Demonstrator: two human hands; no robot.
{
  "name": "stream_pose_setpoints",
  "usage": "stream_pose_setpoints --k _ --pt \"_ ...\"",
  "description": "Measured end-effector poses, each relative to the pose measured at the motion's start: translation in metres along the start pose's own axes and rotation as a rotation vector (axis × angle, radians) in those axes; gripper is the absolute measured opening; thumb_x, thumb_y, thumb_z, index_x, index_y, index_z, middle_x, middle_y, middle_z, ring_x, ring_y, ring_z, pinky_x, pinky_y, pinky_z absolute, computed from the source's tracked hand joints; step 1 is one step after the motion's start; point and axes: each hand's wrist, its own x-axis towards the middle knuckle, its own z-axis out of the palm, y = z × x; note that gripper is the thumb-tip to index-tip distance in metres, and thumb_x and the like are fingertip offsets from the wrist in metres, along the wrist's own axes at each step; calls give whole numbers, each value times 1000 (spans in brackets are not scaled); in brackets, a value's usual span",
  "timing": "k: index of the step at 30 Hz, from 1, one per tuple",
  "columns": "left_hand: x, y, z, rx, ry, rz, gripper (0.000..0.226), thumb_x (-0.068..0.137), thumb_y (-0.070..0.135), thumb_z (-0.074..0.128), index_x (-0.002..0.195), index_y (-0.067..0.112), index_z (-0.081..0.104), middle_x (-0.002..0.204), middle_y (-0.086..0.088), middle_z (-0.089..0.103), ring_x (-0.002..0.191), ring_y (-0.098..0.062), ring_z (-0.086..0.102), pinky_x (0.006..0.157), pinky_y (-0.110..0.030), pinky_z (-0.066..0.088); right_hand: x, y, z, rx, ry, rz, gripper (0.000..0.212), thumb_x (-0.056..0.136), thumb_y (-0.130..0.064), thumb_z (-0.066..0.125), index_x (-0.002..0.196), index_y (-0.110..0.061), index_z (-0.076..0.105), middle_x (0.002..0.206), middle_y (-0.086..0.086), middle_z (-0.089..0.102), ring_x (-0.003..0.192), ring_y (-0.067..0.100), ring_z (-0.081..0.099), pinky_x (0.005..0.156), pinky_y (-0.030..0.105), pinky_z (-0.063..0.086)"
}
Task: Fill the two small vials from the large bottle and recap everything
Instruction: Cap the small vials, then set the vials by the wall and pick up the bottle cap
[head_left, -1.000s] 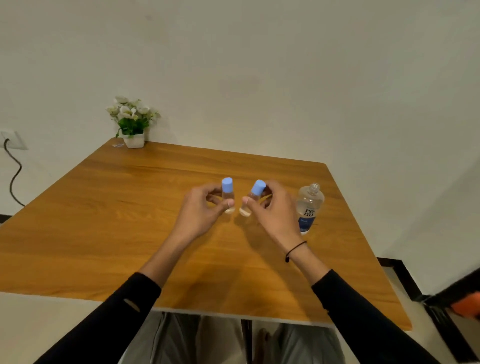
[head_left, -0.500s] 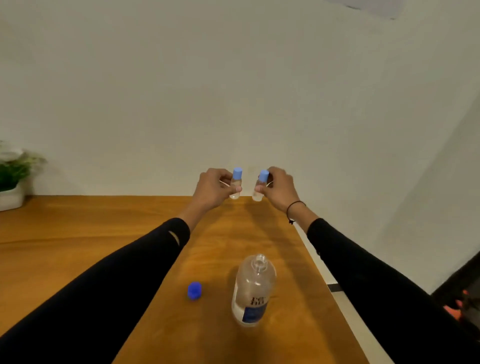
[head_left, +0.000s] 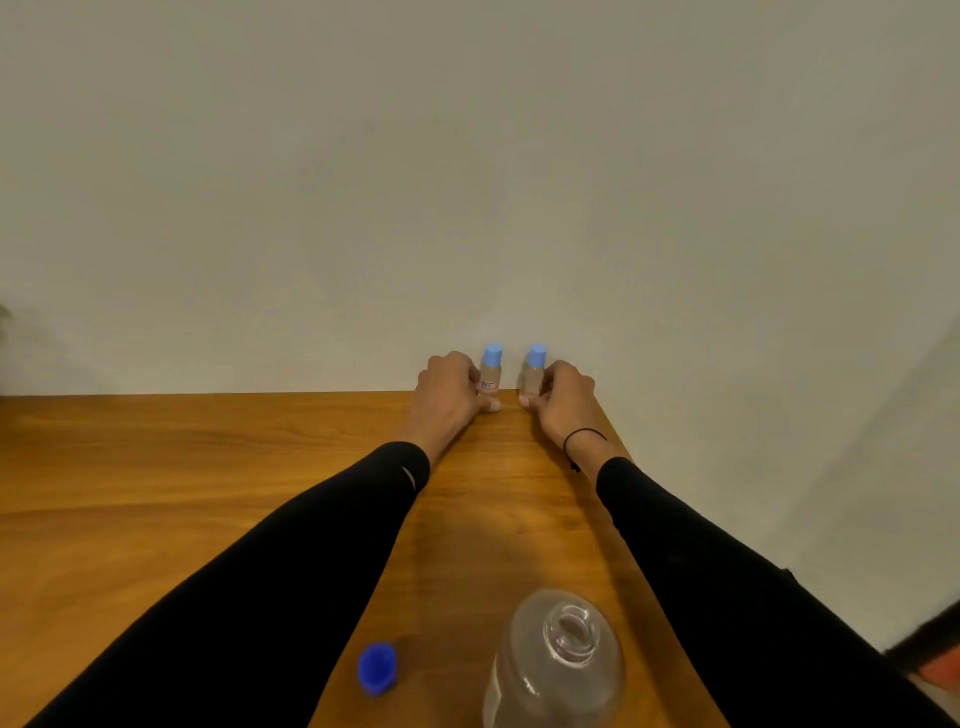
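Both vials stand upright and capped at the far edge of the table (head_left: 156, 467), side by side with a small gap between them. Your left hand (head_left: 447, 395) grips the left vial (head_left: 491, 375) with fingers curled round its lower body; your right hand (head_left: 563, 397) grips the right vial (head_left: 534, 376) likewise. Whether their bases rest on the wood I cannot tell.

The bottle (head_left: 556, 665) stands near you, uncapped, neck open. Its cap (head_left: 377, 667) lies on the table just to its left, apart from it.

Judgement: the vials are finished; recapping the bottle remains. You need to release both vials, draw back, pick up the cap and screw it on.

The vials sit close to the far edge and near the right-hand corner; let go without nudging them outward. Your sleeves pass either side of the open bottle, so withdraw wide. Open tabletop lies to the left.
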Motion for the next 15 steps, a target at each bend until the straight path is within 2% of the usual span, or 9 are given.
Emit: stream_pose_setpoints --k 3,6,8,9,12,15 --pt "-12 -8 -8 11 43 -106 59 71 41 97 116 12 73 110 -4 73 102 -23 69 94 -42 61 -12 1 -8 24 -14 50 47 89 -19 81 125 -8 53 113 10 62 100 30 65 92 46 56" --pt "-44 -15 -34 -70 2 -131 40 82 35 90 114 18 73 105 4 72 99 -15 70 86 -32 61 -34 5 -26 20 -68 63 54 94 -13 74 140 -14 45 123 12 59 105 28 63 96 41 55" --pt "-85 -17 -66 -61 -145 -30 26 90 36 83 112 24 75 101 9 73 95 -8 69 79 -26 57 -56 7 -41 34 -108 37 53 95 -13 73 139 -17 44 117 9 62 101 24 64 91 38 54" --pt "-109 -18 -85 -35 -245 49 26 92 39 80 113 26 76 103 11 74 95 -7 69 80 -26 57 -68 5 -49 55 -134 23 51 95 -12 72 138 -18 45 112 8 64 97 22 65 88 36 55" --pt "-180 -27 -127 67 -512 190 37 90 48 80 123 32 74 112 17 73 101 -3 68 85 -23 57 -108 -4 -71 138 -230 -34 40 99 -10 67 134 -17 49 104 11 70 88 24 73 86 40 62" --pt "-228 -34 -140 124 -568 258 53 83 55 84 130 37 70 121 22 69 104 1 65 84 -18 52 -148 -21 -91 239 -284 -68 31 101 -5 61 130 -14 54 106 17 72 86 24 74 80 40 64"
